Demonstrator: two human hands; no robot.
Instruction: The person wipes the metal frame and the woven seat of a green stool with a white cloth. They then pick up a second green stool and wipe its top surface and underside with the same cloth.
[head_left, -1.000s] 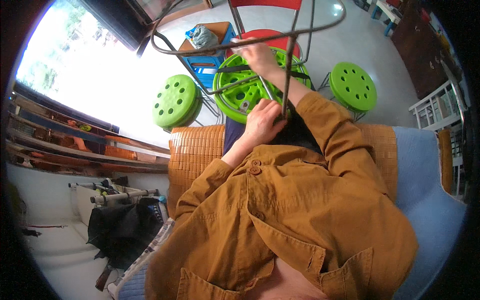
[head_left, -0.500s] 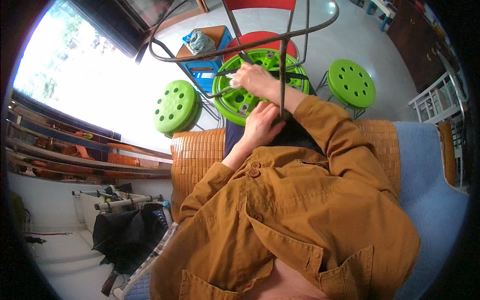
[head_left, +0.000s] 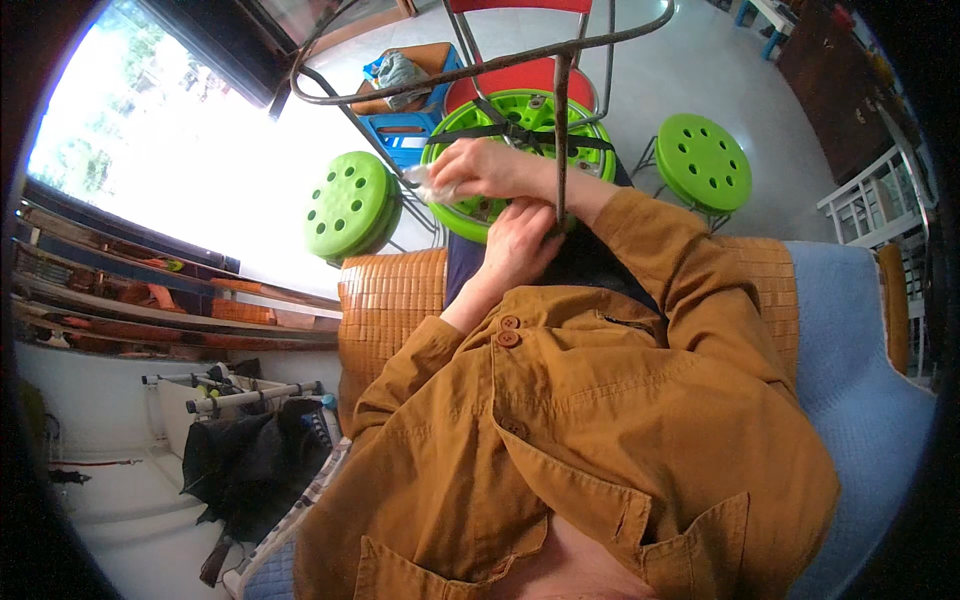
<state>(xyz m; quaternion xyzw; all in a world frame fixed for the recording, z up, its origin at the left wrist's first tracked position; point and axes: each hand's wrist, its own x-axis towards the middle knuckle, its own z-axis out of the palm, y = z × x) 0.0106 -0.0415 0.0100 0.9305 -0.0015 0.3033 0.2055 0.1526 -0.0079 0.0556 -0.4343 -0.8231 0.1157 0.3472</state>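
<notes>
An upturned stool rests on my lap, its round green seat (head_left: 458, 217) underside up and its metal leg frame (head_left: 480, 70) rising above. My right hand (head_left: 485, 168) is closed on a crumpled white cloth (head_left: 434, 187), over the left part of the seat, where a bent leg meets it. My left hand (head_left: 520, 240) grips the stool at the near rim, below the right wrist, beside an upright leg (head_left: 562, 130). Its fingertips are partly hidden. Black straps (head_left: 505, 130) cross the seat's underside.
Green stools with round holes stand left (head_left: 347, 205) and right (head_left: 703, 160). Beyond are a red folding chair (head_left: 520, 82) and a blue stool (head_left: 402, 130) with a brown top and a bundled cloth (head_left: 400, 80). A wooden rack (head_left: 180, 300) runs along the left.
My right hand has moved left across the seat with the white cloth, uncovering the strap crossing. My left hand keeps its place at the near rim. The stool has shifted slightly.
</notes>
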